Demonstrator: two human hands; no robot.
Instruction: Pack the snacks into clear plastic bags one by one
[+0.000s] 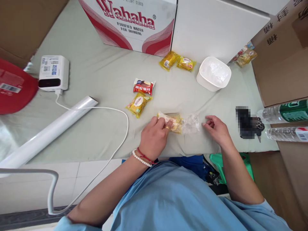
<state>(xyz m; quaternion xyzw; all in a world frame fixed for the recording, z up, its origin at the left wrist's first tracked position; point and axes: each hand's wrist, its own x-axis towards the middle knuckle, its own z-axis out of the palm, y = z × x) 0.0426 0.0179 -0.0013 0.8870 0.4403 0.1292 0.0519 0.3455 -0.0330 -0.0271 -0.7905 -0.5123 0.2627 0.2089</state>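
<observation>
My left hand presses down on a yellow snack packet that lies partly inside a clear plastic bag near the table's front edge. My right hand rests just right of the bag, its fingertips at the bag's open end, fingers loosely curled and holding nothing firmly. Further back lie a red snack packet and a yellow one side by side. Two more yellow packets lie close to the Wahaha box.
A white tub stands back right. A Wahaha water box and a white panel line the back. A white device with its cable, a white roll, two water bottles and keys sit at the sides.
</observation>
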